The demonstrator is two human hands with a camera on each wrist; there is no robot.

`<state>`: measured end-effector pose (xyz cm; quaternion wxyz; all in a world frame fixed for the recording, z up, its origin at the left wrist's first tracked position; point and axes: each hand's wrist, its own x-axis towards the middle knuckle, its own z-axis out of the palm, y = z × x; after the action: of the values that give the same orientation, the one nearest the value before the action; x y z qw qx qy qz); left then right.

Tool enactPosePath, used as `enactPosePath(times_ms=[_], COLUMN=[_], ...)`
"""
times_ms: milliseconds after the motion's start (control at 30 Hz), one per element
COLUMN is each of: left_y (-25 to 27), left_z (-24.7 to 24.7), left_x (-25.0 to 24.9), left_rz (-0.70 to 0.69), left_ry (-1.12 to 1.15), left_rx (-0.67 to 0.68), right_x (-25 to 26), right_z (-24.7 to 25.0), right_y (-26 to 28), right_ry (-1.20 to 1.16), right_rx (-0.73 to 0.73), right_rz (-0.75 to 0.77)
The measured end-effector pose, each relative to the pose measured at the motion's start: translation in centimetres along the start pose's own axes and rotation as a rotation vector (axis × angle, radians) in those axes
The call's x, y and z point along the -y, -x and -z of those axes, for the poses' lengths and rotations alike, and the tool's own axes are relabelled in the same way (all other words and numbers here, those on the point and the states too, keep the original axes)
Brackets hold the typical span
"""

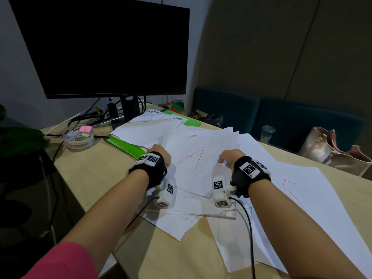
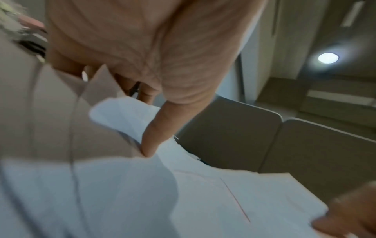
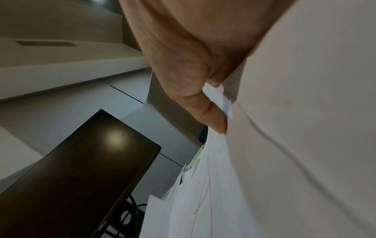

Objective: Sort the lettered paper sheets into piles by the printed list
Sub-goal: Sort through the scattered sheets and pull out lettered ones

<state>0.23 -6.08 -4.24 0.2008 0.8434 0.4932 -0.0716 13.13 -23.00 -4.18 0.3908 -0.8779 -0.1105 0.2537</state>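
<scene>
A white sheet with a red letter A (image 1: 193, 158) tops a loose pile of sheets (image 1: 181, 214) on the tan table (image 1: 96, 178). My left hand (image 1: 161, 155) pinches its left edge, and in the left wrist view the thumb (image 2: 151, 141) lies on top with the fingers under the paper (image 2: 130, 193). At the sheet's right edge my right hand (image 1: 226, 157) pinches it, its thumb (image 3: 213, 116) against a paper corner (image 3: 221, 99). Another sheet with a red mark (image 1: 291, 190) lies to the right. Printed pages (image 1: 153, 125) rest farther back.
A dark monitor (image 1: 104, 47) stands at the back left, with a clear dish of clips (image 1: 79, 137) beside it. A green folder (image 1: 128, 147) lies under the printed pages. A plastic cup (image 1: 267, 133) and a bag (image 1: 330, 150) sit beyond the table's right edge.
</scene>
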Motion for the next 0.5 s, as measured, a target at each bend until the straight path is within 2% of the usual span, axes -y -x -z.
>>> enactPosePath(times_ms=[67, 100, 167, 233, 267, 367, 433, 467, 500], left_y=[0.2, 0.3, 0.6, 1.2, 1.3, 1.4, 1.5, 1.5, 1.5], left_z=[-0.6, -0.9, -1.4, -1.4, -1.4, -0.8, 0.0, 0.4, 0.9], left_x=[-0.3, -0.6, -1.2, -1.8, -1.9, -1.9, -1.8, -1.6, -1.4], left_rz=[-0.017, -0.048, -0.127, -0.175, -0.182, -0.217, -0.235, -0.238, -0.234], left_ry=[0.017, 0.017, -0.016, -0.024, -0.014, 0.088, 0.245, 0.336, 0.420], left_rx=[-0.059, -0.061, -0.026, 0.032, 0.060, 0.142, 0.143, 0.137, 0.132], right_x=[-0.4, -0.2, -0.5, -0.3, -0.6, 0.3, 0.4, 0.6, 0.8], right_z=[0.0, 0.0, 0.1, 0.1, 0.2, 1.6, 2.9, 3.5, 4.4], right_y=[-0.1, -0.4, -0.3, -0.5, -0.6, -0.6, -0.9, -0.9, -1.3], right_ry=[0.174, 0.227, 0.259, 0.008, -0.159, -0.229, -0.130, -0.173, -0.315], right_rx=[-0.052, -0.092, -0.071, -0.076, -0.103, -0.225, -0.327, -0.337, -0.370], right_rz=[0.060, 0.081, 0.103, 0.023, 0.032, -0.048, 0.031, 0.052, 0.066])
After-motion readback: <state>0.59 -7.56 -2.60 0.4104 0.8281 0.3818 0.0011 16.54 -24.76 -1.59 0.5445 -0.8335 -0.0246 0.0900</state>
